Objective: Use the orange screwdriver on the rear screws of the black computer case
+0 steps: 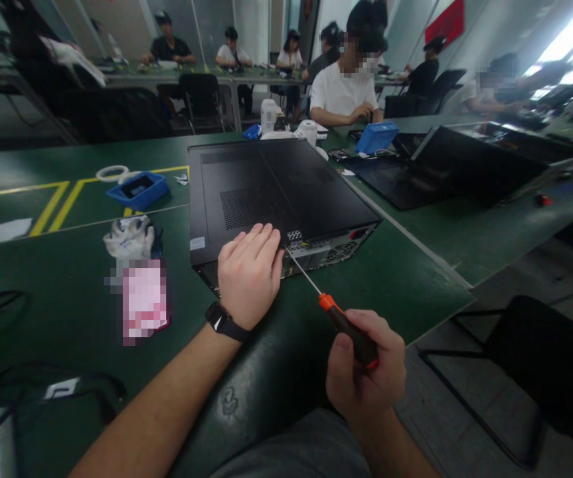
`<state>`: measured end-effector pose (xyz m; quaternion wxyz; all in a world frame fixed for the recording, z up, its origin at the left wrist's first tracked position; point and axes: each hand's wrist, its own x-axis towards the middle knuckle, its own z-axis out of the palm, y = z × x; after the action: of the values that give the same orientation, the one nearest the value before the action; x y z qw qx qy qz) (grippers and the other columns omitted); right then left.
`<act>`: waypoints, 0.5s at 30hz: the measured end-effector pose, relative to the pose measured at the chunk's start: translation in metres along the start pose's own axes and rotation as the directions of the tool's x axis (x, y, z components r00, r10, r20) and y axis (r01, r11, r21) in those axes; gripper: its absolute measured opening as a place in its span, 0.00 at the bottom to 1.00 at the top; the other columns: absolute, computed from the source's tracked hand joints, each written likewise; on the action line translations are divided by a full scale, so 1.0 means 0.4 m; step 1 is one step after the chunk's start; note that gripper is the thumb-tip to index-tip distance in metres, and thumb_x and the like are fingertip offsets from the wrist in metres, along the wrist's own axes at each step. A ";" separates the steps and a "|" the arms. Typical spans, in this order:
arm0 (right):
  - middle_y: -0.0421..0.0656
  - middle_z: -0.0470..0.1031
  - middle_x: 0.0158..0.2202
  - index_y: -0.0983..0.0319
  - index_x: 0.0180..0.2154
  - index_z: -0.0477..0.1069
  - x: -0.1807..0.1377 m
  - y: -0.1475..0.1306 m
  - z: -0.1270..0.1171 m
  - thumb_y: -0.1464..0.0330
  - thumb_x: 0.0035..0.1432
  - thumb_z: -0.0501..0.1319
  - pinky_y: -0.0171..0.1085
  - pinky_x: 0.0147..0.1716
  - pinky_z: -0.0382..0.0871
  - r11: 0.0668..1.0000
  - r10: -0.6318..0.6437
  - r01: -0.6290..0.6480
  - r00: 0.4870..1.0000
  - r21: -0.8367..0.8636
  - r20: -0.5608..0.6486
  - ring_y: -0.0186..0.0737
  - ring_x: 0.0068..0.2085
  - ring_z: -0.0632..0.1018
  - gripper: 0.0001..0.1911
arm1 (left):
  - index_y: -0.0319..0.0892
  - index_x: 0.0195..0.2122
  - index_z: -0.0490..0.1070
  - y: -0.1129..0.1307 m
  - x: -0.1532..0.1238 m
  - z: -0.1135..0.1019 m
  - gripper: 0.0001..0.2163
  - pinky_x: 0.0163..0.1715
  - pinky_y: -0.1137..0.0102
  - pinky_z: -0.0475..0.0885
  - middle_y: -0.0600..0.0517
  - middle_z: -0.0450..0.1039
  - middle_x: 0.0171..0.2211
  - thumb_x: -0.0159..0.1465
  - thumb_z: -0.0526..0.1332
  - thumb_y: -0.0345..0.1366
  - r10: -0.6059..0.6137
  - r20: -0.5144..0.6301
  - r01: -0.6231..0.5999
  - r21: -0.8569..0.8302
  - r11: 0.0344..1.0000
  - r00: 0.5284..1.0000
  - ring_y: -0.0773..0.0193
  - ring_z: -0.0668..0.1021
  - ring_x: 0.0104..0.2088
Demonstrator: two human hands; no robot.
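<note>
A black desktop computer case (246,172) lies flat on the green table, its rear side with ports and fan grille facing me. My left hand (250,272) rests on the near edge of its top panel, fingers stretched out flat and holding nothing. In my right hand (368,365) is a screwdriver (342,318) with a black and orange handle, the fingers wrapped round it. Its thin shaft points away to the left, and the tip reaches the rear edge of the case beside my left fingers. Any screw at the tip is too small to make out.
Left of the case lie work gloves (131,238), a blurred pink item (145,299) and a blue tray (139,190). Black cables (91,378) cross the near left. At right stand another opened case (495,162) and a chair (540,358). A person (343,93) sits opposite.
</note>
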<state>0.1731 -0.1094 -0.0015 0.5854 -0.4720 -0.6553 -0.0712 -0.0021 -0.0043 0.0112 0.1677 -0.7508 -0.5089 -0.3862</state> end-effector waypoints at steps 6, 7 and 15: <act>0.45 0.80 0.41 0.60 0.52 0.72 -0.012 0.003 -0.002 0.69 0.65 0.61 0.38 0.32 0.79 0.997 0.056 -0.055 0.998 -0.045 0.017 0.38 0.34 0.82 0.14 | 0.39 0.57 0.77 0.002 0.000 -0.002 0.14 0.61 0.55 0.70 0.44 0.80 0.58 0.71 0.61 0.33 -0.001 -0.015 0.001 -0.005 1.000 1.000 0.52 0.80 0.60; 0.45 0.80 0.42 0.60 0.53 0.71 -0.012 0.005 -0.002 0.68 0.66 0.61 0.39 0.33 0.80 0.999 0.042 -0.042 0.999 -0.030 0.016 0.40 0.36 0.83 0.14 | 0.39 0.56 0.77 0.002 0.001 -0.003 0.14 0.61 0.55 0.70 0.44 0.80 0.58 0.71 0.61 0.33 0.002 -0.017 -0.002 -0.003 1.000 1.000 0.51 0.80 0.60; 0.44 0.80 0.41 0.60 0.53 0.72 -0.015 0.007 0.000 0.72 0.65 0.61 0.37 0.33 0.80 0.997 0.067 -0.066 0.998 -0.029 0.007 0.37 0.34 0.82 0.14 | 0.38 0.56 0.77 0.005 0.004 -0.006 0.14 0.60 0.55 0.71 0.44 0.81 0.57 0.71 0.61 0.33 0.007 -0.032 -0.007 0.007 1.000 0.999 0.52 0.81 0.59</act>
<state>0.1744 -0.1111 -0.0078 0.5779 -0.5023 -0.6405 -0.0592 -0.0011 -0.0058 0.0143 0.1797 -0.7457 -0.5050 -0.3958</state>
